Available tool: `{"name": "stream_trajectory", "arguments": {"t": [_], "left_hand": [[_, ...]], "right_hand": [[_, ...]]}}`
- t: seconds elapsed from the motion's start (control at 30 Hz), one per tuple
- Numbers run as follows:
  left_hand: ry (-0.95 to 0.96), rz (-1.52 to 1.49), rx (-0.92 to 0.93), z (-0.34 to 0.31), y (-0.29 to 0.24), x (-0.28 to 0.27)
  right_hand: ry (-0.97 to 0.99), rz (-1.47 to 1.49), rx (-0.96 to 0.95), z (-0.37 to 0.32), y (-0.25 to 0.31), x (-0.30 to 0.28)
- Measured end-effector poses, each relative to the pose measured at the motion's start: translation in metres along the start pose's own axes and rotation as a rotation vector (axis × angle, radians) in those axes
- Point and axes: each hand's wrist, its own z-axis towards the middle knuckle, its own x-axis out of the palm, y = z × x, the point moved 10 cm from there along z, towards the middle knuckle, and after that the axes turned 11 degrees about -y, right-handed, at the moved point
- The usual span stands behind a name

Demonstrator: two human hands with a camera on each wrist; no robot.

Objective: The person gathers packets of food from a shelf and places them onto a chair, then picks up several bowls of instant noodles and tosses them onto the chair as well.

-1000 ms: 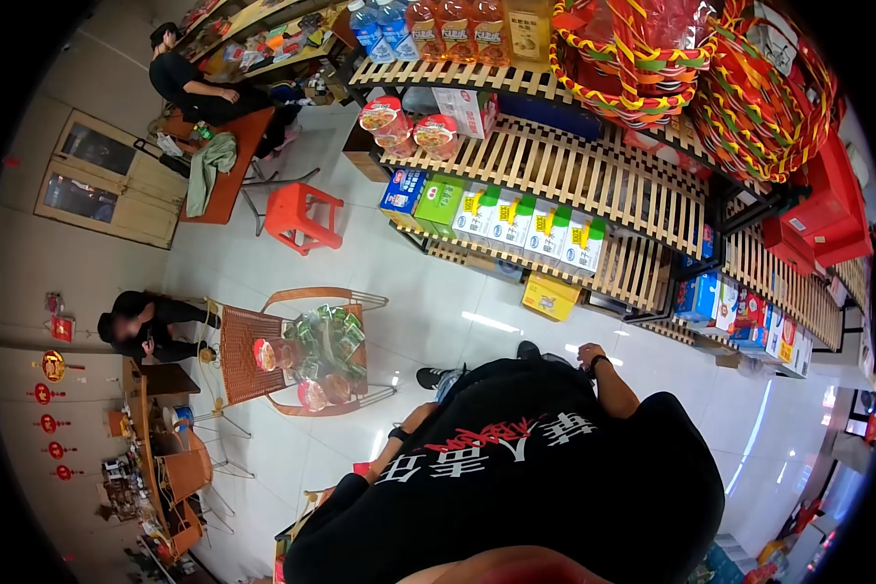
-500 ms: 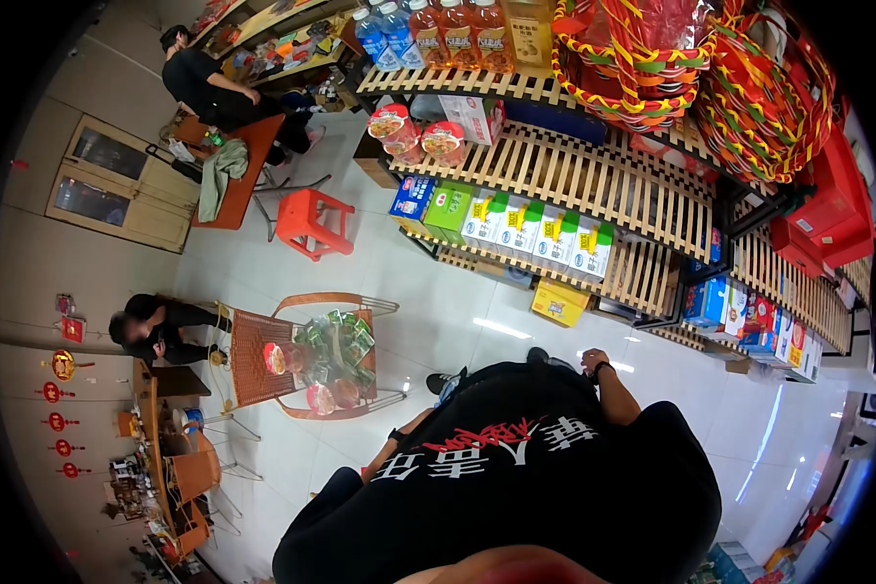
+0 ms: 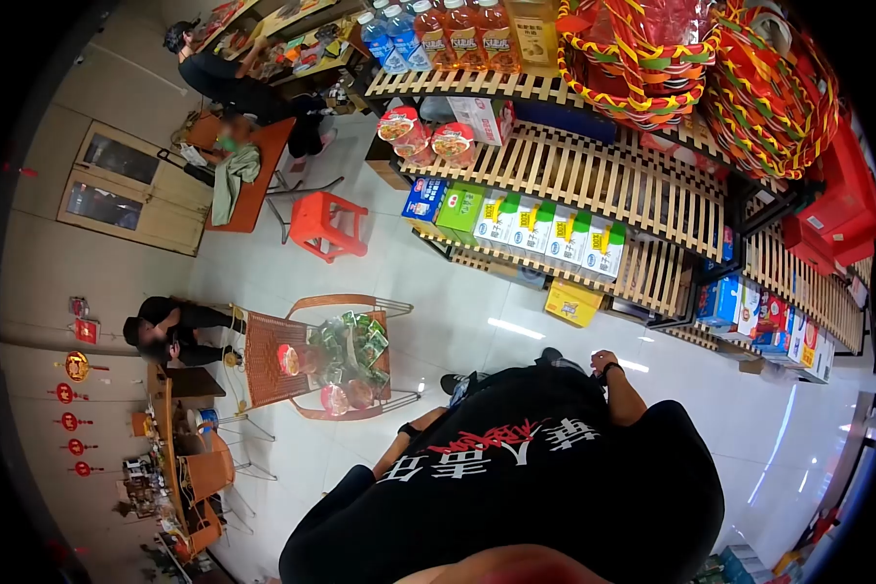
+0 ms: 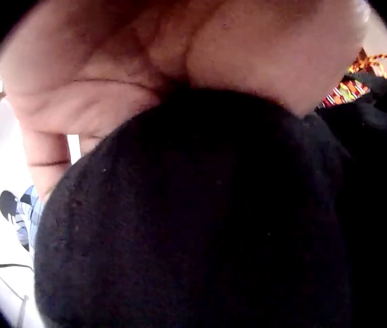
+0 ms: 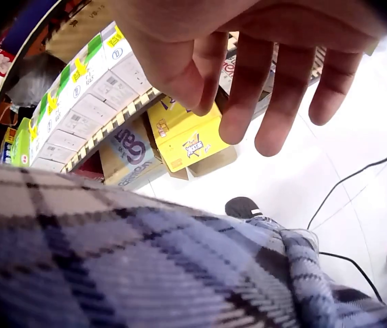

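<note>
My right hand (image 3: 602, 361) hangs beside my body in the head view, a dark band at its wrist. The right wrist view shows its fingers (image 5: 243, 96) loosely extended, holding nothing, above plaid trousers (image 5: 132, 253). Behind them in that view are a yellow box (image 5: 190, 137) and white cartons (image 5: 101, 89). As for my left hand (image 4: 132, 58), its palm fills the top of the left wrist view, close against black cloth (image 4: 193, 219) that covers part of the fingers; one finger points straight down. In the head view my shirt (image 3: 501, 496) hides this hand.
Slatted shelves (image 3: 565, 161) with cartons, cup noodles (image 3: 402, 128) and bottles stand ahead on the right. A rattan chair (image 3: 268, 358) bears a clear bag of green packets (image 3: 355, 341). Beyond are a red stool (image 3: 328, 226), a seated person (image 3: 190, 336) and another person (image 3: 214, 78) by the table.
The chair, shelves and stool have shifted slightly right in the head view. The person at the back now reaches toward the far shelf. My hands still hang low beside my body.
</note>
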Motion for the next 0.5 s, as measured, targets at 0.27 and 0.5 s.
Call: {"name": "stream_trajectory", "arguments": {"t": [0.27, 0.5], "left_hand": [[0.032, -0.035, -0.149, -0.024, -0.015, -0.008], [0.040, -0.071, -0.295, -0.044, -0.031, -0.015]], "right_hand": [[-0.018, -0.095, -0.009, -0.046, 0.030, -0.014], [-0.018, -0.122, -0.048, -0.024, 0.008, -0.009]]}}
